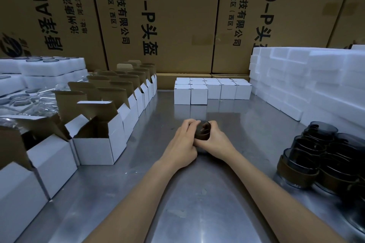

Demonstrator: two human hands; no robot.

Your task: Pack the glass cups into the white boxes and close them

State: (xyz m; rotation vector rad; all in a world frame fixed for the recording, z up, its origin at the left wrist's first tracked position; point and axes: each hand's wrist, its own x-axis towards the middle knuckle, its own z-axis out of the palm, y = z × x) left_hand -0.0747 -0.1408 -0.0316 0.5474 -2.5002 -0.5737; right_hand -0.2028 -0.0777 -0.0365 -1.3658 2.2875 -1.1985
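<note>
A dark glass cup point(202, 131) with a brown band stands on the metal table point(197, 193) in the middle. My left hand point(184, 142) and my right hand point(214, 141) both grip it, fingers curled round its sides from either side. A row of open white boxes point(98, 144) with raised brown flaps runs along the left. Closed white boxes point(209, 90) are stacked at the back centre. Several more dark glass cups point(316, 156) are piled at the right.
White foam blocks point(308, 81) are stacked at the back right. Foam trays with cups and clear plastic wrap point(37, 89) lie at the far left. Large brown cartons point(158, 16) form a wall behind the table.
</note>
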